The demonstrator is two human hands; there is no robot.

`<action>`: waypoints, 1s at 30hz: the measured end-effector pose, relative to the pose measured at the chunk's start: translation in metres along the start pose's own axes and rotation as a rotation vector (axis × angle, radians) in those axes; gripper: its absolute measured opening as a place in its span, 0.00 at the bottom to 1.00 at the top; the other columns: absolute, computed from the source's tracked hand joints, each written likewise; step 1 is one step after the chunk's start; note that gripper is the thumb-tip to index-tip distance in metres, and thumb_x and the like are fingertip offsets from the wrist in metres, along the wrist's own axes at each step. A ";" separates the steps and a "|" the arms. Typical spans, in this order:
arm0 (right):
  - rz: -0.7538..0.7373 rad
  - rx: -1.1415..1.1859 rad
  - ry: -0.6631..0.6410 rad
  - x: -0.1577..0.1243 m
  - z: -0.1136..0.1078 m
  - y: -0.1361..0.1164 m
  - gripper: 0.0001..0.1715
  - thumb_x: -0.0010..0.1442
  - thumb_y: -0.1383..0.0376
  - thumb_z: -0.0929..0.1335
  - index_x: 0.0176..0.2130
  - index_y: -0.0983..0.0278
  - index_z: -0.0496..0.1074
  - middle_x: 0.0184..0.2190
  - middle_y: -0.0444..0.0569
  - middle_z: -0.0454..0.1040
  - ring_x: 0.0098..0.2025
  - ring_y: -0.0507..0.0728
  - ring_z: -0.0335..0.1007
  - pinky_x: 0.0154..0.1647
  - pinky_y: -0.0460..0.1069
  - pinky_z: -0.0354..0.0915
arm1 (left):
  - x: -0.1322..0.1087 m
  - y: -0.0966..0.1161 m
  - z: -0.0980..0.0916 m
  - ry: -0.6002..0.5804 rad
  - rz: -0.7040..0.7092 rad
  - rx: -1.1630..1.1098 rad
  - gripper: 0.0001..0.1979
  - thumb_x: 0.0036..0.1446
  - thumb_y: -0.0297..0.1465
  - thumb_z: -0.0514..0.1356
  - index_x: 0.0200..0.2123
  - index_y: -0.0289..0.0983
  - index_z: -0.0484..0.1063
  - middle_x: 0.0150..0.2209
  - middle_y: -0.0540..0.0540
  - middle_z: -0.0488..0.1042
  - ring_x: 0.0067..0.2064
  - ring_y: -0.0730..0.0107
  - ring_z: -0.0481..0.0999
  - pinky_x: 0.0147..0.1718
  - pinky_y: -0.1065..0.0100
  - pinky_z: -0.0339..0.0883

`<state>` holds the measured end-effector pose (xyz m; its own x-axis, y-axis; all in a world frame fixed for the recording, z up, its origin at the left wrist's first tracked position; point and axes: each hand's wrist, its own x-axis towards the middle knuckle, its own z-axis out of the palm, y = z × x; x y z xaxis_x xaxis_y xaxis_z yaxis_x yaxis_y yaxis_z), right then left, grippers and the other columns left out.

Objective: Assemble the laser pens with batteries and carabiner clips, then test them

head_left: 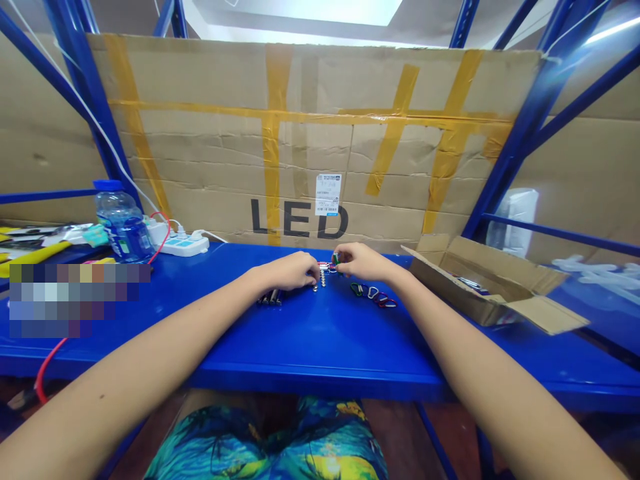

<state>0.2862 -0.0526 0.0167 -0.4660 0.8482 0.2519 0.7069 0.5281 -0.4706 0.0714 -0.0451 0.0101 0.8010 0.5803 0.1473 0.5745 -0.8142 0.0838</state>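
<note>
My left hand (296, 271) is closed, its fingertips pointing down at the blue table beside a short row of small silver pieces (323, 280). What it pinches, if anything, is hidden. Between the thumb and finger of my right hand (364, 261) is a small green item (335, 258), mostly covered. A thin red and silver piece (325, 267) lies between both hands. Several dark cylinders with shiny ends (271, 298) rest below my left hand. Under my right wrist lie a green carabiner (356, 289), a silver carabiner (373, 292) and red and purple ones (385, 301).
An open cardboard box (480, 303) with metal items inside stands at right. On the left are a blue-capped bottle (120, 223) and a white power strip (185, 244) with cables. A large taped cardboard sheet (215, 147) backs the blue table (320, 340), between blue rack posts.
</note>
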 end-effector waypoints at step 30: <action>-0.097 0.273 -0.071 0.008 0.019 0.006 0.09 0.60 0.70 0.63 0.40 0.64 0.70 0.35 0.48 0.73 0.31 0.53 0.68 0.33 0.50 0.65 | 0.007 0.000 0.005 0.648 0.137 -0.085 0.05 0.59 0.28 0.56 0.36 0.36 0.73 0.31 0.47 0.76 0.33 0.72 0.73 0.34 0.68 0.65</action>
<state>0.2761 -0.0433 0.0000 -0.5672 0.7844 0.2510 0.4925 0.5673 -0.6600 0.0778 -0.0408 0.0062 0.5870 0.3650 0.7226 0.4384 -0.8937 0.0953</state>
